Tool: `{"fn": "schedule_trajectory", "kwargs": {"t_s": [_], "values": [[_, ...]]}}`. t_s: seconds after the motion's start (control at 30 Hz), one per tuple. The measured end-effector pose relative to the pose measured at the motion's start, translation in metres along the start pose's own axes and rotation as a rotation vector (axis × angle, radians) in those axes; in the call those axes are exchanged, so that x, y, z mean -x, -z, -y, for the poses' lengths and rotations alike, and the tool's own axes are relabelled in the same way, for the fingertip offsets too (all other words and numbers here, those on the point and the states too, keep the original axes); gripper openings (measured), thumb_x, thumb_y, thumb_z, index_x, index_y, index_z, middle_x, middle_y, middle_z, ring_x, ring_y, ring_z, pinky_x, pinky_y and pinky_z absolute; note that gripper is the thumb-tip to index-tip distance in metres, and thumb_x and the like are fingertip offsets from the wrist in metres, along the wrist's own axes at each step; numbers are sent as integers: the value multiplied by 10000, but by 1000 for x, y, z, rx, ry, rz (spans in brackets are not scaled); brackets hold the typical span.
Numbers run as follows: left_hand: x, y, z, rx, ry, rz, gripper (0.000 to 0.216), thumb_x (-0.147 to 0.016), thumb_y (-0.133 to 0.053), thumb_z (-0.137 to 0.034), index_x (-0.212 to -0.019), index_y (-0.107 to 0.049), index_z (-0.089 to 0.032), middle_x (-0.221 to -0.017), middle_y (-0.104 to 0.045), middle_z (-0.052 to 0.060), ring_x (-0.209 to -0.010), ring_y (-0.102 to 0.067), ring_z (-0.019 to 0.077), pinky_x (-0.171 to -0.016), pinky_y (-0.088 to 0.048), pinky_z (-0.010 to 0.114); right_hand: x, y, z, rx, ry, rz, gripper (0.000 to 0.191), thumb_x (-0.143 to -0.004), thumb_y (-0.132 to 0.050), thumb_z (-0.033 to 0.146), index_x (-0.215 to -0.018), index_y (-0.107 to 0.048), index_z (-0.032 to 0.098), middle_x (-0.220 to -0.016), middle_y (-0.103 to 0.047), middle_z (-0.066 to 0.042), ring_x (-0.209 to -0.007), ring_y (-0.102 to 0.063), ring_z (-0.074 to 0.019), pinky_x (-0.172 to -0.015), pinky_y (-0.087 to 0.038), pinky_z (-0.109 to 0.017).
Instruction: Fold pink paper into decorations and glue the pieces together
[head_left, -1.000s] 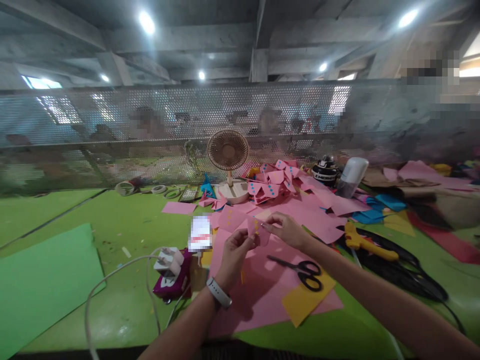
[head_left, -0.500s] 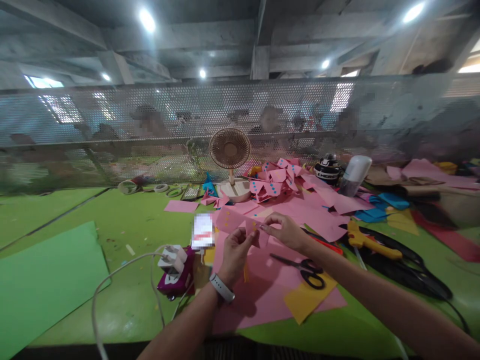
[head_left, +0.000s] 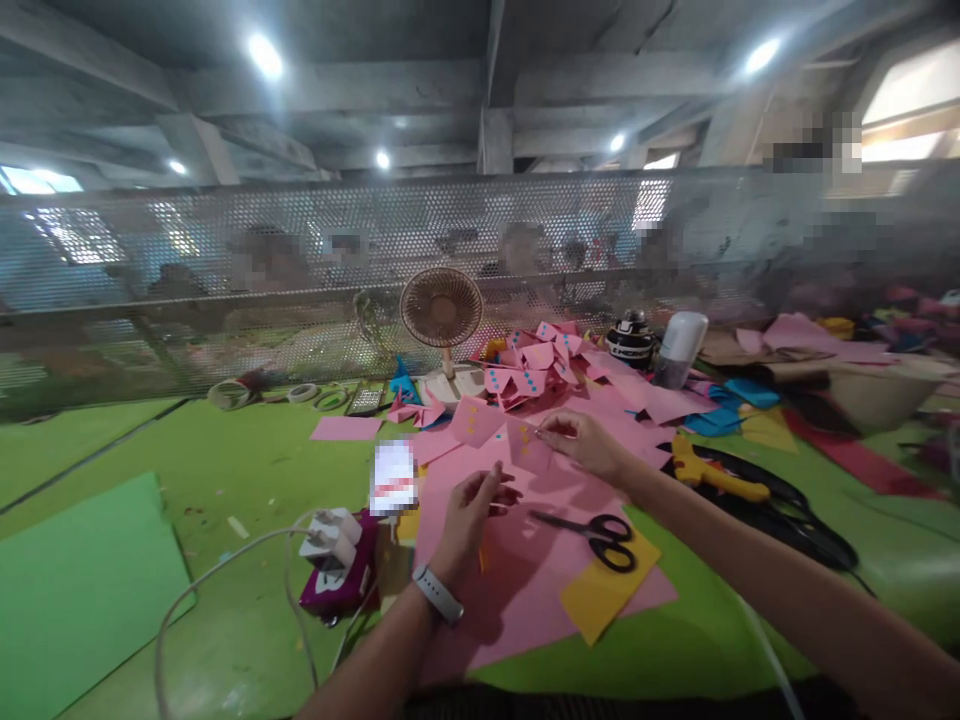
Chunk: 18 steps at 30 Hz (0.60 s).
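Observation:
In the head view my right hand (head_left: pixel 581 440) pinches the right edge of a folded pink paper piece (head_left: pixel 472 423) marked with small yellow dots and a blue one. My left hand (head_left: pixel 478 505) is just below that piece, apart from it, fingers loosely bent and holding nothing. Beneath both hands lies a large pink sheet (head_left: pixel 480 630). Black-handled scissors (head_left: pixel 592 527) rest on it, right of my left hand, with their handles partly over a yellow paper piece (head_left: pixel 592 605).
Behind the hands are a heap of folded pink pieces (head_left: pixel 536 365) and a small fan (head_left: pixel 442 307). To the right lies a yellow-handled tool (head_left: pixel 720 473). A purple box with a white plug (head_left: pixel 330 540) and cable is at left, beyond it a green sheet (head_left: pixel 90 600).
My left hand has let go of the pink paper piece and drawn down from it. My right hand still pinches the piece. The whole view has shifted a little.

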<state>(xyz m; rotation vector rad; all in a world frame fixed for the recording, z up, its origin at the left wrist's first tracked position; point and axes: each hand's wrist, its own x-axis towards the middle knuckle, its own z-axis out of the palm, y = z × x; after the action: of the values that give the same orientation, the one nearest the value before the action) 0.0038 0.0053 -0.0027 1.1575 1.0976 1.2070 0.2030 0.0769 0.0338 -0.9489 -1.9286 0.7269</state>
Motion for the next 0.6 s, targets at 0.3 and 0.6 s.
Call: {"fn": "schedule_trajectory", "kwargs": {"t_s": [0.3, 0.6], "values": [[-6, 2, 4, 51, -23, -51, 391, -730, -597, -510, -763, -645, -123, -630, -647, 59, -604, -594, 143, -590, -440, 238, -2, 18, -20, -46, -96, -118, 294, -730, -599, 452, -738, -622, 159, -893, -595, -63, -784, -556, -163, -689, -463, -294], [-4, 1, 5, 5, -38, -21, 348, -759, -576, -406, -998, -601, -154, -687, -654, 39, -645, -602, 144, -586, -436, 240, -14, 43, -20, -303, -291, -13, 330, -687, -660, 438, -840, -627, 147, -802, -614, -20, -748, -545, -130, -737, -441, -299]]}}
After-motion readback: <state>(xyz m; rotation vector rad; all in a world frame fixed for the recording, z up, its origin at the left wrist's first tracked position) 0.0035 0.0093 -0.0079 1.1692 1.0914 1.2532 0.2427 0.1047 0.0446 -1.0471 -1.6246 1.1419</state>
